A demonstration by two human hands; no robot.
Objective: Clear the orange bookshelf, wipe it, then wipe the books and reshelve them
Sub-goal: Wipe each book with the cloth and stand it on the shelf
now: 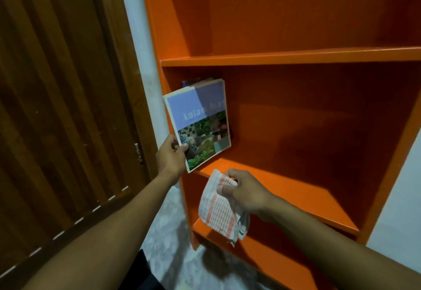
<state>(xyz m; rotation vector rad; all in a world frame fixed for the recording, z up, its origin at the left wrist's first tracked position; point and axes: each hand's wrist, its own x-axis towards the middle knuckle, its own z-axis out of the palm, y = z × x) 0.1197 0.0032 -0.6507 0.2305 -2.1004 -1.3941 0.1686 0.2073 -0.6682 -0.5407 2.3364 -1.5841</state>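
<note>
The orange bookshelf (296, 57) fills the right of the view. My left hand (170, 155) grips the lower left corner of a book (200, 119) with a purple cover and a garden photo; the book is tilted, its far part inside the middle compartment at the left wall. Another book (189, 81) stands behind it, mostly hidden. My right hand (243, 191) is closed on a white cloth with orange stripes (218, 212), which hangs in front of the shelf board below the book.
A dark wooden door (63, 107) stands at the left, with a white wall strip (141, 62) between it and the shelf. Grey patterned floor (168, 221) lies below. The upper compartment holds nothing visible.
</note>
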